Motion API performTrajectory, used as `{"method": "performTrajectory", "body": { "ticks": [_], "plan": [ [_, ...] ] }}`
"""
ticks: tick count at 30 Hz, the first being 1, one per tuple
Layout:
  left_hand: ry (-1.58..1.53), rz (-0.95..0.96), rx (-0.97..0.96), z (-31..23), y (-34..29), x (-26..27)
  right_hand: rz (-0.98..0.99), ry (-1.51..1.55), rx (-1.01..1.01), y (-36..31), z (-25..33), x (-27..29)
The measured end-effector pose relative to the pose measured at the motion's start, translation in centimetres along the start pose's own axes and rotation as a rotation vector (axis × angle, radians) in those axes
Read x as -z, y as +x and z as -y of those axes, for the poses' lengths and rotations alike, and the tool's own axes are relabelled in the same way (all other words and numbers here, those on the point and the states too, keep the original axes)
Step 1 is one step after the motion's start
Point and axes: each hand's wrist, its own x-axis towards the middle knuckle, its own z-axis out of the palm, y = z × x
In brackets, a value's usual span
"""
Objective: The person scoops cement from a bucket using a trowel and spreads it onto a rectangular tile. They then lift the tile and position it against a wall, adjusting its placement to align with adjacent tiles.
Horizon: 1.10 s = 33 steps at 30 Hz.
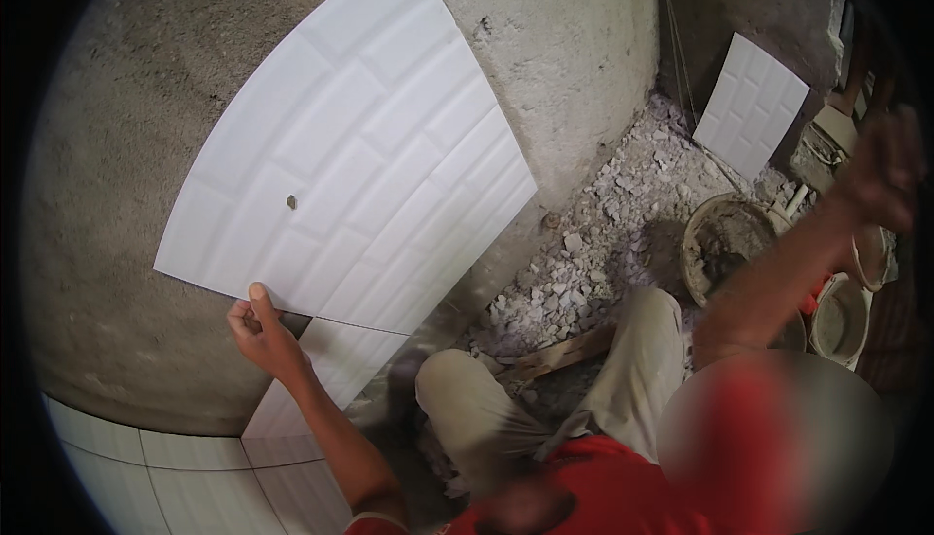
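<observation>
A large white wall tile (pixel 389 136) with a raised brick pattern stands against the rough grey wall. Its lower edge is by my left hand (pixel 265 333), whose thumb presses on that edge while the other fingers curl below it. A small dark spot marks the tile's face. Below, a lower tile (pixel 350 355) meets it along a thin dark joint. My right hand (pixel 883 167) is raised at the far right, away from the tile, and motion smears its fingers. Whether it holds anything does not show.
Broken rubble (pixel 574 282) covers the floor beside my knees, with a wooden piece (pixel 559 355) in it. A bucket of grey mortar (pixel 693 261) stands at right, near another container (pixel 841 319). A spare white tile (pixel 751 105) leans behind. Tiled surface (pixel 195 491) fills the lower left.
</observation>
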Motion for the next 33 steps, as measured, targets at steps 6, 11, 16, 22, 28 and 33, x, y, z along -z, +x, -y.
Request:
{"method": "performTrajectory", "body": {
  "ticks": [6, 11, 16, 22, 28, 33],
  "plan": [
    [0.139, -0.078, -0.027, -0.1, 0.4, -0.4, 0.290, -1.254, -1.152, -23.9, -32.8, -9.6],
    [-0.016, -0.050, -0.028, 0.4, 0.1, -0.4, 0.008, -1.316, -1.426, -28.3, -33.7, -9.1],
    [0.026, -0.046, -0.137, 0.0, 0.0, 0.3, -0.081, -1.691, -0.916, -17.9, -37.9, -5.9],
    [-0.033, -0.044, -0.080, -0.7, 0.3, 0.3, -0.027, -1.791, -0.786, -7.0, -43.9, -4.7],
    [-0.024, -0.023, 0.002, -0.2, 0.2, -0.2, 0.153, -1.811, -1.015, -8.0, -39.9, -10.3],
    [0.024, -0.074, -0.076, -0.2, -0.3, -0.8, -0.125, -1.379, -0.696, -6.6, -37.0, -14.0]
  ]
}}
